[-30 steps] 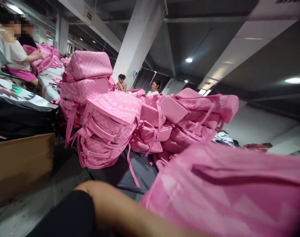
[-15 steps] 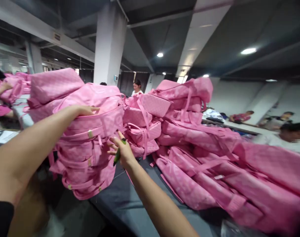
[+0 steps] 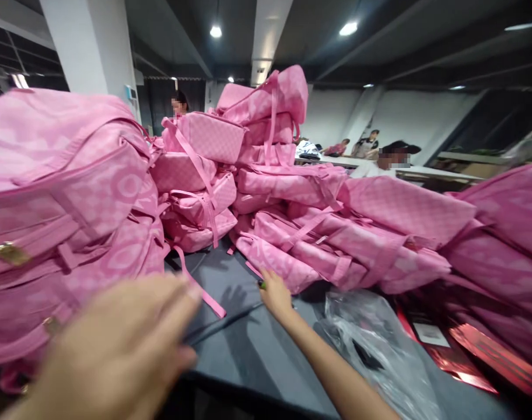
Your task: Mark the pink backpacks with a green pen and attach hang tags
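Observation:
My left hand [image 3: 121,344] is large and blurred in the foreground. Its thumb stands apart from the fingers, and nothing shows between them. Behind it rises a tall stack of pink patterned backpacks [image 3: 73,198] with straps and gold-coloured buckles. Over the dark grey table, my right hand [image 3: 277,296] is closed round a small green tool [image 3: 262,284], most of which the fingers hide. That hand is close to the front end of a pink backpack [image 3: 283,262] lying in the pile on the right. One loose pink strap [image 3: 205,297] trails across the tabletop between the hands.
More pink backpacks [image 3: 213,137] are heaped at the back. A clear plastic bag [image 3: 375,344] and shiny red packets [image 3: 450,350] lie on the grey table [image 3: 266,356] at right. Beyond the piles, a person in a dark cap [image 3: 399,149] and several others are visible.
The view has swung right and closer. My left hand has come off the top of the backpack stack; my right hand has moved from the stack's side to over the table, still with the green tool.

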The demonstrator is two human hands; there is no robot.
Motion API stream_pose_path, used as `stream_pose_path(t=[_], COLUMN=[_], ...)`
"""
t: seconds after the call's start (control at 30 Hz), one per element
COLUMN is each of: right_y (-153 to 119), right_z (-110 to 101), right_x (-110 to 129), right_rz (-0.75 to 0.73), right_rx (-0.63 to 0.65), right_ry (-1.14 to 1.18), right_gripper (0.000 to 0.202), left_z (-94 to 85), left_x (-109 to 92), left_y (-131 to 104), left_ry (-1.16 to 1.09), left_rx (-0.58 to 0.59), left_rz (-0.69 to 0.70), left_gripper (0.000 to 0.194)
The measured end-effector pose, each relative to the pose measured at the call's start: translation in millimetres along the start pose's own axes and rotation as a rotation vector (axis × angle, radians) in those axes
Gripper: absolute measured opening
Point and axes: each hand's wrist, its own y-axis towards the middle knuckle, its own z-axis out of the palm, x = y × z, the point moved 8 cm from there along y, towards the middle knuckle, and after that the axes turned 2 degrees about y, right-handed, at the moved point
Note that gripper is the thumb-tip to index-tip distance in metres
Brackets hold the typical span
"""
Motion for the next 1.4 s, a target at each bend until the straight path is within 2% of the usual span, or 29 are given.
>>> stream_pose_path(t=[0.03,0.07,0.1,0.17,0.2,0.23,0.3,0.37,0.4,0.47,0.53,0.57,0.63,0.73,0.77,0.83,0.87,0.9,0.93,1.0,1.03,1.1,1.17,1.27,1.33,1.4], right_y=[8,16,25,42,49,54,61,66,69,73,76,77,79,82,82,83,84,84,84,86,87,89,91,89,85,75], right_z=[-10,-20,-29,-38,-39,-36,-25,-11,-4,8,17,20,24,32,35,41,44,47,49,50,49,46,42,30,10,-19], right_x=[-27,-47,-62,-77,-80,-82,-88,-99,-106,-119,-131,-136,-144,-154,-158,-166,-170,-173,-175,-175,-173,-168,-159,-142,-126,-110], right_rz=[0.039,0.064,0.076,0.068,0.053,0.035,0.003,-0.017,-0.033,-0.072,-0.107,-0.114,-0.119,-0.136,-0.145,-0.149,-0.146,-0.139,-0.134,-0.119,-0.105,-0.078,-0.063,-0.048,-0.039,-0.041], right_rx=[-0.038,-0.067,-0.086,-0.100,-0.101,-0.099,-0.100,-0.123,-0.139,-0.150,-0.129,-0.114,-0.085,-0.055,-0.053,-0.055,-0.056,-0.054,-0.051,-0.044,-0.042,-0.038,-0.030,-0.016,-0.063,-0.148], right_ry=[-0.088,-0.175,-0.255,-0.393,-0.451,-0.499,-0.573,-0.689,-0.779,-0.924,-0.983,-0.985,-0.980,-0.959,-0.954,-0.959,-0.968,-0.979,-0.990,-1.007,-1.010,-1.007,-0.994,-0.882,-0.609,-0.262], right_gripper=[0.051,0.054,0.056,0.058,0.057,0.056,0.054,0.053,0.052,0.053,0.055,0.056,0.058,0.058,0.058,0.058,0.059,0.059,0.059,0.057,0.056,0.054,0.052,0.051,0.050,0.047], left_z=[36.2,70.9,102.9,152.4,168.6,177.4,185.7,179.0,169.9,142.3,109.5,93.7,67.5,29.0,20.5,15.5,19.0,25.5,34.1,53.5,60.3,66.1,65.0,60.6,52.8,38.6], left_x=[-2,5,19,66,93,120,164,188,190,178,152,141,128,132,139,164,182,201,219,243,245,228,190,108,46,-7], left_y=[-1,5,19,62,88,115,166,211,232,272,313,335,382,438,452,476,485,492,497,497,492,475,449,397,354,305], left_ry=[0.012,0.031,0.053,0.090,0.111,0.141,0.191,0.229,0.241,0.267,0.305,0.335,0.413,0.531,0.577,0.638,0.634,0.615,0.584,0.534,0.527,0.541,0.564,0.559,0.529,0.471], left_rx=[0.044,0.089,0.126,0.124,0.081,-0.001,-0.124,-0.244,-0.321,-0.497,-0.621,-0.632,-0.536,-0.515,-0.526,-0.510,-0.468,-0.415,-0.355,-0.244,-0.229,-0.269,-0.337,-0.372,-0.409,-0.466], left_rz=[0.025,0.025,-0.001,-0.139,-0.196,-0.273,-0.380,-0.445,-0.443,-0.371,-0.236,-0.195,-0.158,-0.150,-0.141,-0.139,-0.165,-0.199,-0.241,-0.314,-0.321,-0.290,-0.226,-0.051,0.106,0.212], left_gripper=[0.077,0.074,0.069,0.057,0.055,0.051,0.039,0.032,0.032,0.031,0.032,0.032,0.034,0.057,0.073,0.119,0.133,0.135,0.126,0.093,0.078,0.059,0.048,0.031,0.024,0.021])
